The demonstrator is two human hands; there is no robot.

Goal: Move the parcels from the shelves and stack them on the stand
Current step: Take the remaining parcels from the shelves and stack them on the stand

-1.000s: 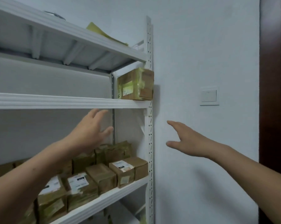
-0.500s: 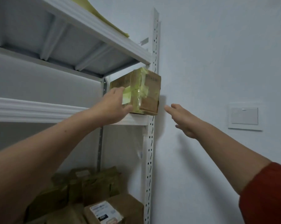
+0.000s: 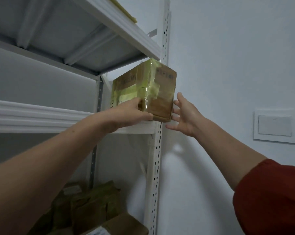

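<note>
The white metal shelf (image 3: 41,116) carries a brown cardboard parcel bound in yellow-green tape (image 3: 143,85) at its right end, and more brown parcels (image 3: 92,200) lie below at 7 o'clock. Our left hand (image 3: 126,116) grips the taped parcel's lower front corner with curled fingers. Our right hand (image 3: 184,116) is just beside its 3 o'clock face, fingers spread straight.

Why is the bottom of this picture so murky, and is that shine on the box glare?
Head view: the light is dim, so the lower parcels sink into shadow with little detail. Head view: yes, the tape on the upper parcel catches a pale sheen. Head view: the wide lens makes the shelf edges fan outward, and the right hand looks slightly soft.
</note>
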